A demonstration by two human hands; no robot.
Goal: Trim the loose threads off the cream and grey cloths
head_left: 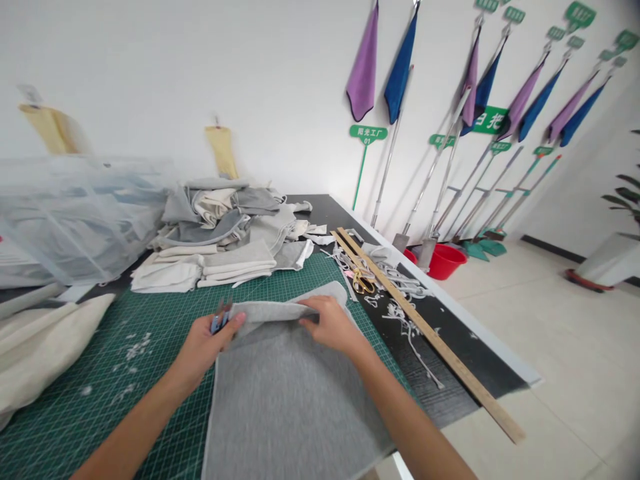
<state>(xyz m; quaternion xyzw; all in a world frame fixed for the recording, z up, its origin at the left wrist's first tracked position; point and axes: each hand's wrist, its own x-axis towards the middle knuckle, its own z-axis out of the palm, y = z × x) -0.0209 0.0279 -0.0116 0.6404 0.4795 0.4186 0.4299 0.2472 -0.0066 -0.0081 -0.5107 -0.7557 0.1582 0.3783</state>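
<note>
A grey piece of fabric (295, 393) lies over the front of the green cutting mat (165, 367), its far edge raised and folded over. In my left hand (206, 343) is a small pair of blue-handled thread snips (221, 319), blades pointing away from me. The thumb of that hand rests at the fabric's left corner; whether it also grips the cloth I cannot tell. My right hand (334, 323) is closed on the folded far edge, pinching it between thumb and fingers.
Folded grey and white cloths (225, 260) are piled behind the mat. Cream fabric (45, 347) and a clear plastic bag (80, 213) lie left. Right are a long wooden ruler (425, 327), gold-handled scissors (363, 283) and cord scraps (405, 283). Beyond stands a red bucket (445, 261).
</note>
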